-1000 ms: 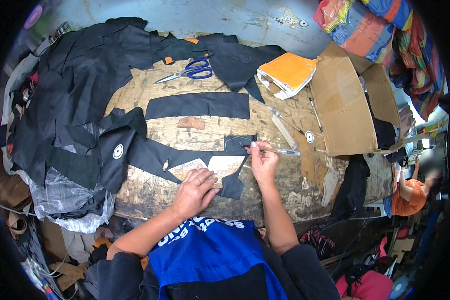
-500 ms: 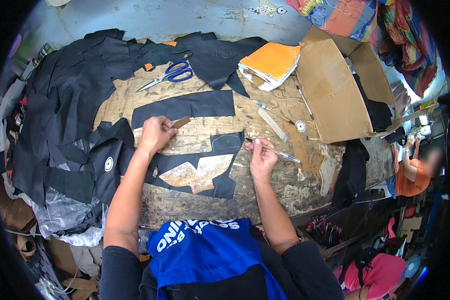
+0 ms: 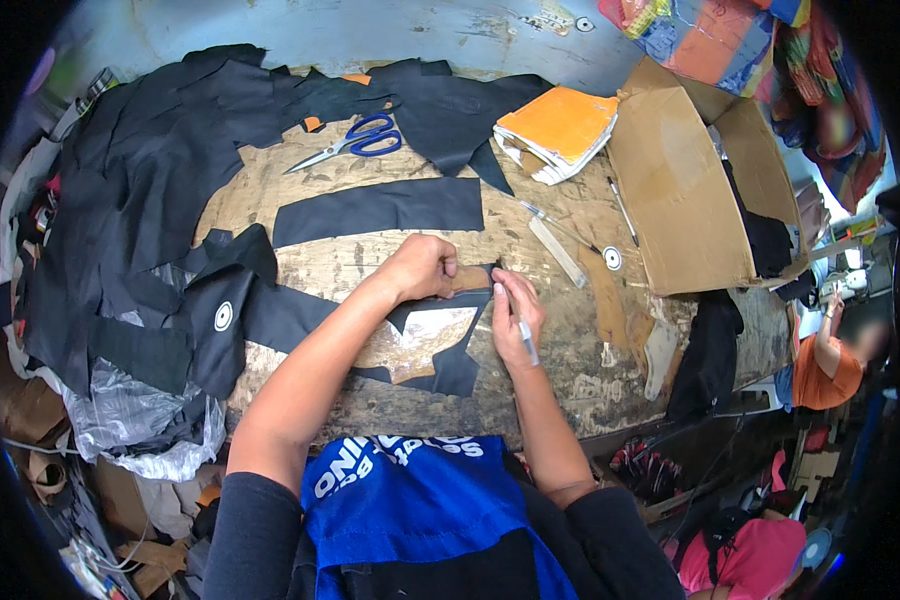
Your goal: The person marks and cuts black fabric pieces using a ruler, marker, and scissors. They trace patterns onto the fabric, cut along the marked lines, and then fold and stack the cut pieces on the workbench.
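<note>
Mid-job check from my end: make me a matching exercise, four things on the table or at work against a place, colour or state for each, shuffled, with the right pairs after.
Things
1. Scissors
2. Box
3. Left hand
4. Right hand

Places, colours or states
A. At the left end of a small brown piece
B. Blue-handled, lying on the table
C. Holding a pen
D. Brown, open, with black material inside

Right pairs: 1-B, 2-D, 3-A, 4-C
</note>
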Available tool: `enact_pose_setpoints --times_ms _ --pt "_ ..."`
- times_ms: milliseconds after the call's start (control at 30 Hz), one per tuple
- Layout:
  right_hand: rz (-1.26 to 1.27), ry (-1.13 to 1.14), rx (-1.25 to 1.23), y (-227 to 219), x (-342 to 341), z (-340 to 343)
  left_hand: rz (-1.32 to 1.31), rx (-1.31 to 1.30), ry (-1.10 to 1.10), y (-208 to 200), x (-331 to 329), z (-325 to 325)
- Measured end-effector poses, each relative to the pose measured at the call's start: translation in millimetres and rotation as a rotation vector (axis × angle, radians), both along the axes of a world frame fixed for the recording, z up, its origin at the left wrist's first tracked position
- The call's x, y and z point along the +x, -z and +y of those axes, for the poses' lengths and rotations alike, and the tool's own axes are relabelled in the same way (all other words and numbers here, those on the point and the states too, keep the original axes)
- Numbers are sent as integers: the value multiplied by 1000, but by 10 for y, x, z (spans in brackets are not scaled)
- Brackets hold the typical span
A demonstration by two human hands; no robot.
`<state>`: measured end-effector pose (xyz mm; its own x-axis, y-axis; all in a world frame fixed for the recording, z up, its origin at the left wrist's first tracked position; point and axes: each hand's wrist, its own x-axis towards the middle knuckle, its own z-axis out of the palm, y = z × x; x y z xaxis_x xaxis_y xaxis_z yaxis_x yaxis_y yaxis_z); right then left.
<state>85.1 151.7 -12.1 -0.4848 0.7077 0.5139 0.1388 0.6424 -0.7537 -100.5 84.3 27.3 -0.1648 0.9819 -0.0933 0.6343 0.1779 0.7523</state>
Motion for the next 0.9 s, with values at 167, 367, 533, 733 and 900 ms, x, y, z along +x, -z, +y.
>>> enact_pose_setpoints --times_ms 167,367,533,733,900 --pt "-71 0 -8 12 -7 -27 -41 -16 -31 61 -37 11" --pt "9 22 -119 45 -4 -18 -80 -60 -71 34 -47 25" --pt "-2 -90 -146 -85 57 -35 -185 -123 -91 8 -45 32" --pt "-173 -324 -377 -134 -26 -19 -263 -150 -108 3 -48 18" --pt "-134 -335 -164 -172 -148 -22 -250 -103 -129 10 -39 3"
